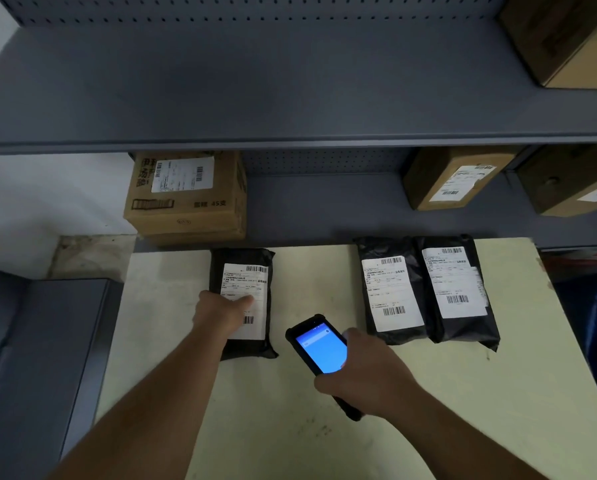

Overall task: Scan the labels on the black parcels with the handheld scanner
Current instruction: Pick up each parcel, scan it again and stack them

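Observation:
Three black parcels with white labels lie on a pale table (290, 427). The left parcel (243, 261) lies apart from the others, and my left hand (220, 315) grips its left edge with the thumb on the label. Two more black parcels (388, 292) (458, 289) lie side by side, touching, at the right. My right hand (366, 375) holds a black handheld scanner (319, 344) with a lit blue screen, tilted above the table between the left parcel and the pair.
Grey metal shelving (290, 98) stands behind the table. On the lower shelf sit a cardboard box (186, 209) at the left and two labelled boxes (452, 178) (574, 188) at the right. Another box (567, 36) is on the upper shelf. A grey surface (40, 341) lies left.

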A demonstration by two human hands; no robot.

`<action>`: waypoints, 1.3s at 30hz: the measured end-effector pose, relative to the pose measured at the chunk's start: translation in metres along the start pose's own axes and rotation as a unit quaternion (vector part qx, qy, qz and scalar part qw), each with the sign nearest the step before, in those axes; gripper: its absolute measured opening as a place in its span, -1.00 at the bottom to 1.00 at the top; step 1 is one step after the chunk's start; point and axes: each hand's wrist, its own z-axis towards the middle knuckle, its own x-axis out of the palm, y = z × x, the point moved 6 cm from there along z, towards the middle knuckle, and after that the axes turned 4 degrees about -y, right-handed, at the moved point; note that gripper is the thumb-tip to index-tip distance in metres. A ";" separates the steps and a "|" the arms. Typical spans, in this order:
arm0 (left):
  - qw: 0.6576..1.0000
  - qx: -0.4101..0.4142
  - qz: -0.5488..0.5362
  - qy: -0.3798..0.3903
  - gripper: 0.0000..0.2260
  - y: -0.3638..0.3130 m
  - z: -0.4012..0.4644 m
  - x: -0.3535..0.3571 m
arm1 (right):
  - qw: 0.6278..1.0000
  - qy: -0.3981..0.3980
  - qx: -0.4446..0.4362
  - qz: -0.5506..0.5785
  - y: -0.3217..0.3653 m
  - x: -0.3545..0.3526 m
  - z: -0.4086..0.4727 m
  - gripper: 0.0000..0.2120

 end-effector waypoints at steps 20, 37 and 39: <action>0.980 0.058 0.160 -0.103 -0.26 -0.034 -0.061 0.016 | 0.999 -0.027 0.007 0.022 -0.053 -0.038 -0.017 -0.52; 0.995 0.094 -0.030 0.029 -0.51 -0.039 -0.099 0.009 | 1.000 -0.024 -0.018 0.001 -0.057 -0.054 -0.046 -0.48; 0.993 0.105 -0.052 0.027 -0.53 -0.042 -0.107 0.003 | 0.999 -0.021 -0.023 -0.009 -0.054 -0.054 -0.050 -0.47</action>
